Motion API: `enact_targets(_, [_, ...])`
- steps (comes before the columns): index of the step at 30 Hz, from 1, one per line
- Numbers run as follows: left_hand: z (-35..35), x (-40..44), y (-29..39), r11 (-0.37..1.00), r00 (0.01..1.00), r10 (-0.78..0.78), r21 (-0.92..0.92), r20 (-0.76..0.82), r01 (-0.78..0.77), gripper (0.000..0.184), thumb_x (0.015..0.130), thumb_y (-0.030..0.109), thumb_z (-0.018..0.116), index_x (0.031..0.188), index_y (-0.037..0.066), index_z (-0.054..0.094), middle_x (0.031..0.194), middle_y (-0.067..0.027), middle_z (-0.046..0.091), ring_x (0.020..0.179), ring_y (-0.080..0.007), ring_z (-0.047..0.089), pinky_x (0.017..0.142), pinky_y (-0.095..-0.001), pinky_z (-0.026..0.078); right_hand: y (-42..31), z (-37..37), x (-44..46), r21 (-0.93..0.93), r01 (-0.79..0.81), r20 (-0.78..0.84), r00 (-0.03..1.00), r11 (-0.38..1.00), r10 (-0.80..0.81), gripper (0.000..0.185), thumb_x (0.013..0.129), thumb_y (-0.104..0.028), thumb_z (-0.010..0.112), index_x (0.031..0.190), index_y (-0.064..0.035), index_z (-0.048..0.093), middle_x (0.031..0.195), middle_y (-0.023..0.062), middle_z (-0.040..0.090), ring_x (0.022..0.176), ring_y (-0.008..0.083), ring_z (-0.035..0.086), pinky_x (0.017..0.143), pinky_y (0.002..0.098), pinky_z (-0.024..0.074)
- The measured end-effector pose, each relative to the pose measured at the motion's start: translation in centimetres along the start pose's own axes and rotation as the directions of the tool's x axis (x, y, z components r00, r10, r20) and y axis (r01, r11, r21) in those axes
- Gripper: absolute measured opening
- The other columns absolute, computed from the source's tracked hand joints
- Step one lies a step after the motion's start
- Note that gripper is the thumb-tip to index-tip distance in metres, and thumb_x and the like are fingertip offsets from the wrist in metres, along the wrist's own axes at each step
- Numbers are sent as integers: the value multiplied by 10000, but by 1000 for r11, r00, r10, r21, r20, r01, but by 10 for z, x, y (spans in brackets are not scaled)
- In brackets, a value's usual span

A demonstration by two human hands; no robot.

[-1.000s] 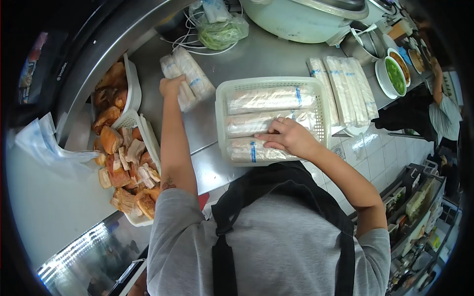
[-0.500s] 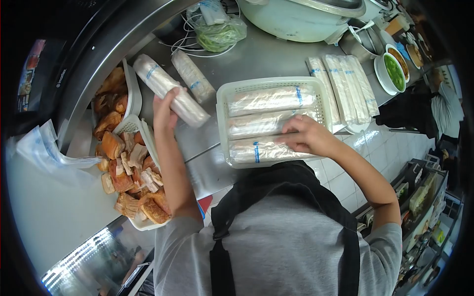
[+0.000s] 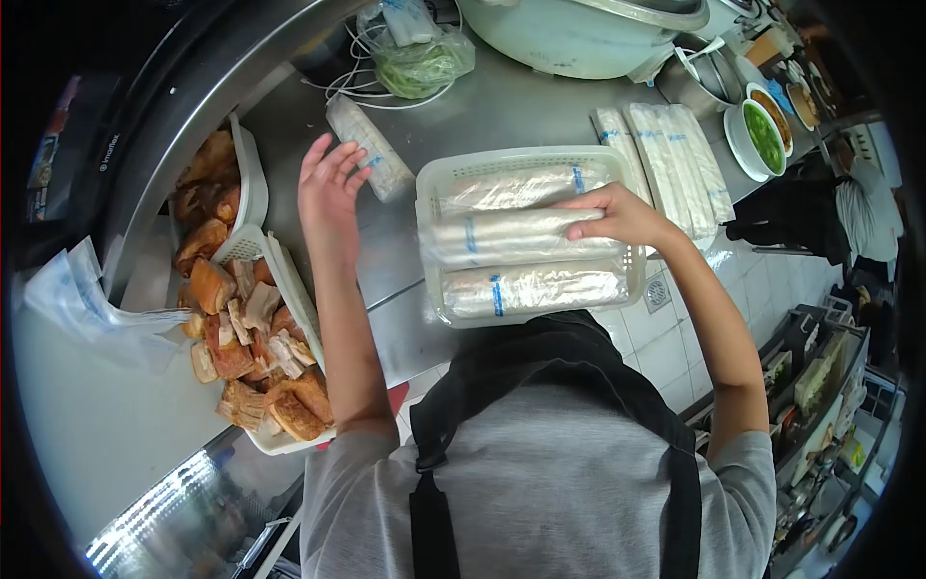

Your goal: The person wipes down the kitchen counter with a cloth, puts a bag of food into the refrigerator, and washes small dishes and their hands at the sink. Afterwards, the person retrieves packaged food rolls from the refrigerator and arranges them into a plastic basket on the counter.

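Observation:
My right hand [image 3: 622, 214] grips the right end of a long plastic-wrapped white roll [image 3: 511, 237] with blue print. This roll lies across the middle of a pale perforated plastic basket [image 3: 426, 188]. Similar wrapped rolls are in the basket on both sides of it, one toward the back [image 3: 521, 185] and one toward the front [image 3: 540, 289]. My left hand [image 3: 330, 188] is raised over the steel counter with fingers spread, holding nothing. Just right of its fingertips, another wrapped roll [image 3: 386, 166] rests on the counter; contact between them is hard to tell.
Containers of roasted meat chunks [image 3: 253, 318] stand at the left, near plastic bags [image 3: 87, 299]. Behind are a bag of greens [image 3: 420, 68], white cable and a large tub [image 3: 579, 48]. Flat wrapped packs [image 3: 675, 164] and a bowl of green food [image 3: 762, 138] are at right.
The wrapped roll my left hand held is out of that hand, which is now open. My right hand has moved slightly up and closed on a roll at the basket's middle.

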State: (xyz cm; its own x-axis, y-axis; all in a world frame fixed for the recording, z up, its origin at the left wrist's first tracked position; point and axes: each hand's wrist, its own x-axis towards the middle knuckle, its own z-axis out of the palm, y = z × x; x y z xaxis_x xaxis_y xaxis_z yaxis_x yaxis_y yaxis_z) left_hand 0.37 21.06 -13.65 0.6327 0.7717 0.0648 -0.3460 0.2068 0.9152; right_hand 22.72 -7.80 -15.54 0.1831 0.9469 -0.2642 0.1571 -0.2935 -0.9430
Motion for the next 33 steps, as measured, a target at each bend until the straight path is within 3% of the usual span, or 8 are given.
enact_targets(4, [-81, 70, -84, 428, 976, 97, 894, -193, 134, 734, 753, 398, 723, 1296, -28, 472, 1208, -209, 551, 1100, -272, 557, 964, -375, 441, 12, 13, 9, -317, -75, -118, 992, 946, 39, 301, 853, -302, 685, 1097, -128, 710, 1005, 75, 699, 922, 230, 641, 843, 306, 486])
enact_targets(8, [-77, 120, -115, 91, 916, -47, 912, -398, 400, 950, 632, 494, 786, 1310, -66, 426, 1308, -238, 484, 1172, -311, 528, 971, -386, 452, 24, 37, 11, -724, 233, -130, 878, 649, -460, 277, 833, -327, 648, 1052, -178, 730, 837, 61, 536, 797, 243, 538, 756, 360, 457])
enact_targets(13, [-54, 163, -123, -4, 799, -115, 805, -590, 594, 1032, 584, 479, 822, 1306, -114, 385, 1258, -262, 525, 1121, -360, 568, 917, -410, 502, 5, 40, 11, -787, 130, -190, 879, 603, -436, 398, 850, -297, 653, 1226, -169, 637, 1038, 79, 552, 961, 268, 526, 876, 363, 426])
enact_targets(16, [-63, 163, -120, 71, 835, -98, 833, -542, 549, 963, 575, 434, 837, 1256, -108, 424, 1146, -243, 592, 992, -358, 627, 879, -387, 519, -12, 36, 19, -701, 119, -304, 842, 703, -445, 453, 861, -257, 656, 1297, -159, 578, 1132, 108, 549, 1029, 296, 523, 937, 377, 409])
enact_targets(19, [-116, 166, -140, 597, 878, -286, 646, -383, 476, 738, 655, 246, 836, 1225, -63, 482, 1129, -189, 620, 975, -310, 646, 816, -398, 535, -33, 28, 29, -489, 193, -382, 829, 850, -408, 514, 856, -238, 670, 1343, -150, 531, 1207, 127, 530, 1078, 310, 522, 966, 400, 401])
enact_targets(23, [-49, 93, -69, 932, 940, -135, 280, -314, 228, 548, 739, 62, 745, 1211, -40, 484, 1029, -148, 618, 929, -279, 644, 792, -403, 533, -50, 43, 60, -161, 336, -489, 790, 928, -371, 671, 797, -319, 743, 1385, -133, 477, 1274, 120, 511, 1155, 272, 505, 953, 396, 419])
enact_targets(26, [18, 44, -24, 999, 991, -31, 15, -127, 33, 525, 779, 17, 690, 1242, -27, 446, 1062, -146, 581, 965, -295, 629, 856, -413, 512, -69, 68, 95, -12, 477, -533, 741, 879, -409, 810, 731, -371, 803, 1408, -113, 441, 1271, 121, 547, 1161, 229, 518, 920, 353, 449])
enact_targets(33, [71, 11, 20, 942, 993, 118, -319, 15, -107, 629, 797, -57, 657, 1340, 67, 363, 1149, -165, 569, 1070, -301, 595, 974, -440, 467, -98, 3, 70, -6, 195, 46, 980, 981, -195, 639, 708, -214, 837, 1267, -30, 587, 1064, 66, 676, 969, 109, 594, 899, 260, 455])
